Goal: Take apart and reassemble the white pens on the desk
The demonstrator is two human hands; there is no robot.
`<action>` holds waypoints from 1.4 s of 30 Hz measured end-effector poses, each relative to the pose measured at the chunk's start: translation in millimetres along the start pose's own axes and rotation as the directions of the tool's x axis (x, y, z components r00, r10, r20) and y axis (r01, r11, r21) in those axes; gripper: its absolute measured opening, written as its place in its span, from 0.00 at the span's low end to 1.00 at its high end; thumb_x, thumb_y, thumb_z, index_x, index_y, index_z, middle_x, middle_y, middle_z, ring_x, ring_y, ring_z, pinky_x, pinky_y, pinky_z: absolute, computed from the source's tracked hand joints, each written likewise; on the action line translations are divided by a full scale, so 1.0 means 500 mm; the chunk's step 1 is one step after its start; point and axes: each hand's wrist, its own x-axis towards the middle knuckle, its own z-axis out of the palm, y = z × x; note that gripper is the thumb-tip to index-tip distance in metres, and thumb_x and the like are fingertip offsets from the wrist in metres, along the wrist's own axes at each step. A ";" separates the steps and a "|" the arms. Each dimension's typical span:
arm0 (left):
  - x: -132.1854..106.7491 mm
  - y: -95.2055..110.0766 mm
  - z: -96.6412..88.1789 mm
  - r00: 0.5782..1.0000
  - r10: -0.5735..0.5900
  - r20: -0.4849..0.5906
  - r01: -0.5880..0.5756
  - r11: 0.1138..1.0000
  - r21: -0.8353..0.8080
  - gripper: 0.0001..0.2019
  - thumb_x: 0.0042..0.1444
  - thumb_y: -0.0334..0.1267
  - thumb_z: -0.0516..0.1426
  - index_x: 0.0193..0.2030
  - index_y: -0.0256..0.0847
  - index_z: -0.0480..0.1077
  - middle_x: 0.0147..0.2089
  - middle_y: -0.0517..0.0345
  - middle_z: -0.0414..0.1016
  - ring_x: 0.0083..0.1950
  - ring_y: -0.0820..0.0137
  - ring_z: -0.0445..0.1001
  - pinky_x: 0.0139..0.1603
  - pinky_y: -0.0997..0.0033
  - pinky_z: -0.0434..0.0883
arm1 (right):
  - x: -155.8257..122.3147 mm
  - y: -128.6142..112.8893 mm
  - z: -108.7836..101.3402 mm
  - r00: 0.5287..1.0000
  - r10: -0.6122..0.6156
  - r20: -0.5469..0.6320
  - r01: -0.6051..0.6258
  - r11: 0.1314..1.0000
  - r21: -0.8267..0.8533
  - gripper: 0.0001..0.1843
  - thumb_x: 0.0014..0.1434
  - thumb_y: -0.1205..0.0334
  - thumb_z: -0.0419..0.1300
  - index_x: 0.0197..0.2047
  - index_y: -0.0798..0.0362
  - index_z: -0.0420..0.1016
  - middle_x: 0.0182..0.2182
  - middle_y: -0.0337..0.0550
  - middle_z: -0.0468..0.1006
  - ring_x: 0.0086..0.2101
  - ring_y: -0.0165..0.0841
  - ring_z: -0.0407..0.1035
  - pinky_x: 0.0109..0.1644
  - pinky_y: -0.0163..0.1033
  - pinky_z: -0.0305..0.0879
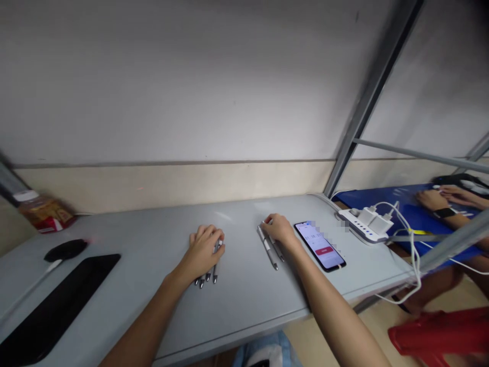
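My left hand [204, 250] rests knuckles-up on the grey table [244, 295], fingers curled over a bunch of several silver pens [208, 275] whose tips stick out toward me. To its right, my right hand [280, 229] is closed on two silver pens [269, 250] that lie flat on the table, tips pointing at me. A phone [321, 245] with a lit screen and a red button lies just right of my right hand.
A white power strip [362, 224] with chargers and trailing white cables sits at the table's right end. A black pad [57, 306], a black mouse-like object [65, 250] and a red packet [46, 214] are at left. Another person's hands [443, 199] rest on a blue table beyond. A red stool [439, 336] stands lower right.
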 end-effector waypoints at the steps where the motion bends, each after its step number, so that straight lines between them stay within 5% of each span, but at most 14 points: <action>1: 0.000 0.000 0.000 1.000 -0.004 0.000 0.004 1.000 0.000 0.06 0.57 0.37 0.51 0.39 0.45 0.67 0.43 0.55 0.70 0.50 0.60 0.62 0.47 0.59 0.58 | 0.000 -0.001 0.000 1.000 0.001 0.003 -0.001 1.000 -0.018 0.13 0.52 0.54 0.61 0.37 0.54 0.78 0.32 0.49 0.79 0.34 0.36 0.72 0.34 0.36 0.58; 15: -0.001 -0.001 0.001 1.000 0.016 -0.011 -0.016 1.000 -0.003 0.05 0.58 0.37 0.51 0.39 0.45 0.66 0.44 0.56 0.69 0.50 0.60 0.62 0.47 0.58 0.58 | 0.015 0.007 0.011 1.000 -0.011 0.027 0.012 0.998 -0.058 0.11 0.55 0.62 0.58 0.36 0.56 0.81 0.35 0.56 0.81 0.35 0.39 0.74 0.36 0.37 0.61; 42: -0.002 0.003 -0.002 0.998 0.060 0.005 -0.060 0.998 0.036 0.05 0.59 0.38 0.51 0.40 0.44 0.67 0.44 0.55 0.69 0.48 0.60 0.62 0.44 0.60 0.58 | 0.001 -0.004 0.011 0.998 -0.064 0.027 0.065 0.997 -0.031 0.10 0.54 0.65 0.58 0.38 0.55 0.79 0.33 0.49 0.80 0.31 0.33 0.72 0.34 0.33 0.60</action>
